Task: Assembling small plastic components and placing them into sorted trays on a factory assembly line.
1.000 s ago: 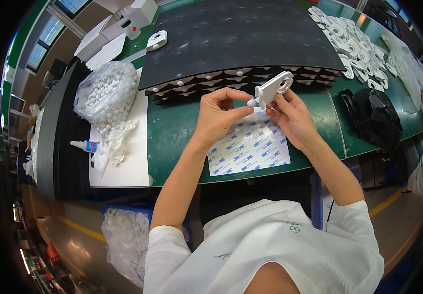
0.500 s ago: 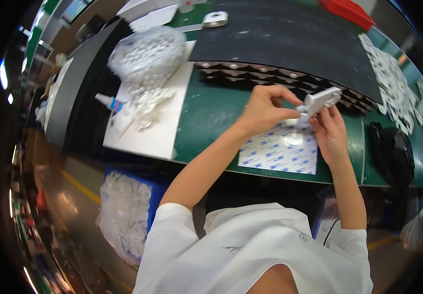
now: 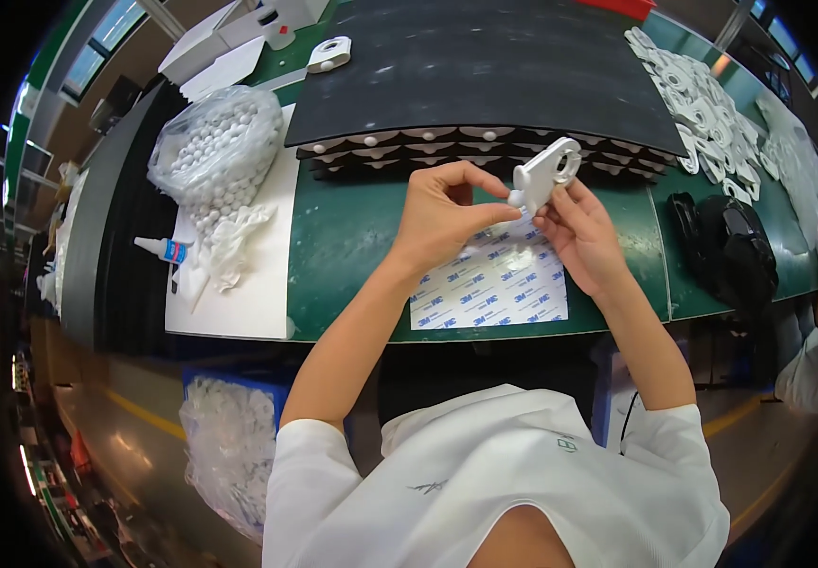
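My right hand [image 3: 587, 239] holds a white plastic part [image 3: 542, 176] upright by its lower edge; the part is flat, with a round ring at one end. At its left edge, the thumb and index finger of my left hand [image 3: 435, 216] close in a pinch on a small white knob [image 3: 515, 199]. Whether the knob is fixed to the part cannot be made out. Below both hands a white adhesive-backed sheet with blue print [image 3: 489, 293] lies on the green tabletop [image 3: 347, 265].
Black boards [image 3: 485, 76] stand stacked behind my hands, layered over white pieces. On the left are a bag of white balls [image 3: 224, 142], a glue bottle [image 3: 161, 249] and a white board [image 3: 272, 284]. White ringed parts [image 3: 702, 109] and a black object [image 3: 736, 241] lie right.
The view has shifted, so the bench appears further left. The ringed part has turned more upright in my right hand, while my left finger and thumb stay at its left edge.
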`<act>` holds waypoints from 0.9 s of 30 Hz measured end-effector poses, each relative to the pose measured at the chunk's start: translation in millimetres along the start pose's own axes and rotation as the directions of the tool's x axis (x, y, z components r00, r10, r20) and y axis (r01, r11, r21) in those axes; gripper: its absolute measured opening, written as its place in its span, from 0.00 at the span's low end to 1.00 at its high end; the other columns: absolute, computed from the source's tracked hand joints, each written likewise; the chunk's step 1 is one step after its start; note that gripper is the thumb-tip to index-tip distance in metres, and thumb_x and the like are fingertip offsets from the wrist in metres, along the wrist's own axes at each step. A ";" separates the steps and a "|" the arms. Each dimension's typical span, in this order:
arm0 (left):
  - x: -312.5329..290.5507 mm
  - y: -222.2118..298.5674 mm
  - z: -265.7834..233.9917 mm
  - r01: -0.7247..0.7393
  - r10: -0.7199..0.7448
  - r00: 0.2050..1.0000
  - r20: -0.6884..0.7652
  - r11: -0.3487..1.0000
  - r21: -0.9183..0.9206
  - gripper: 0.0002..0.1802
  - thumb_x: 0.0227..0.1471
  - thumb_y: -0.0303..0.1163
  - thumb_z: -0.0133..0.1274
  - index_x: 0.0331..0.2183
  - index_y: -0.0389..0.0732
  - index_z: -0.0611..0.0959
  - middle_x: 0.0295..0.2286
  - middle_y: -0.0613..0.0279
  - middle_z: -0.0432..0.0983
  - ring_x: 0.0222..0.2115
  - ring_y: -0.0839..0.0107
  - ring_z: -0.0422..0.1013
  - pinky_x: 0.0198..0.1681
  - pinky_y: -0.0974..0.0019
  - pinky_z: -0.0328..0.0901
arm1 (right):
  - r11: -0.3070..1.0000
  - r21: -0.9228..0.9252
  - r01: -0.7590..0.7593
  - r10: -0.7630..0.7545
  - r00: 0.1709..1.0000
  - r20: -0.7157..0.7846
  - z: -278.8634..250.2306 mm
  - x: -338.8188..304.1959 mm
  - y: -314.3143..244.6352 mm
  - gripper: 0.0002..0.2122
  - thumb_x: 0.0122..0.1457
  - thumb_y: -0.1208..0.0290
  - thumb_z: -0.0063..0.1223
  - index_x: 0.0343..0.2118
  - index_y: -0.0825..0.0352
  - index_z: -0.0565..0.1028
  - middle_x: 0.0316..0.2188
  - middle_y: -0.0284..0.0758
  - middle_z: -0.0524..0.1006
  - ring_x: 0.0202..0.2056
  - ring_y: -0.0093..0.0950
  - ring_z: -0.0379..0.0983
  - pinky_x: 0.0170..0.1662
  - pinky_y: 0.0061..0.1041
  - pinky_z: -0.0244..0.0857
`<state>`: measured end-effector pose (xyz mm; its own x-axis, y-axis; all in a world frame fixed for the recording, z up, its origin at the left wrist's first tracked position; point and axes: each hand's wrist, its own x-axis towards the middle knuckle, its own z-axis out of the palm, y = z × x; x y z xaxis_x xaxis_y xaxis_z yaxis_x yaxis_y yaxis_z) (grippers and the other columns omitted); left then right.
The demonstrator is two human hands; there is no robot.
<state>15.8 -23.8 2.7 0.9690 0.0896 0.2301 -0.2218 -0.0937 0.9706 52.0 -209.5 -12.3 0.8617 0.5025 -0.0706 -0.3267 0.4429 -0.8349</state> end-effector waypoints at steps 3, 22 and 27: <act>-0.1 0.5 0.4 -0.008 0.008 1.000 -0.020 1.000 0.005 0.10 0.28 0.27 0.65 0.19 0.39 0.81 0.14 0.75 0.68 0.14 0.88 0.55 0.17 0.81 0.48 | 0.999 -0.001 -0.039 0.039 0.999 0.038 -0.5 1.3 0.8 0.13 0.60 0.69 0.42 0.46 0.66 0.64 0.35 0.29 0.70 0.34 0.15 0.66 0.39 0.14 0.63; -78.5 55.8 -168.1 -0.076 0.417 0.836 -0.355 0.730 0.679 0.13 0.35 0.33 0.61 0.26 0.38 0.81 0.24 0.58 0.75 0.26 0.68 0.70 0.31 0.69 0.64 | 0.915 -0.353 0.195 -0.093 0.954 0.284 105.4 25.1 -32.4 0.12 0.57 0.72 0.47 0.42 0.73 0.68 0.30 0.30 0.71 0.30 0.16 0.64 0.38 0.16 0.59; -157.4 33.8 -263.5 0.683 0.391 0.570 -0.723 0.264 0.681 0.09 0.41 0.34 0.55 0.26 0.39 0.81 0.22 0.57 0.73 0.29 0.59 0.71 0.32 0.63 0.65 | 0.910 -0.391 0.137 0.011 0.936 0.352 120.8 39.6 -11.4 0.11 0.56 0.70 0.49 0.39 0.71 0.70 0.28 0.29 0.72 0.27 0.14 0.64 0.35 0.14 0.59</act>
<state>-172.8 220.2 17.9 0.3872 0.7310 0.5619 0.6773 -0.6390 0.3646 42.9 -104.9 60.4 0.6661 0.7367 0.1171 -0.0278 0.1814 -0.9830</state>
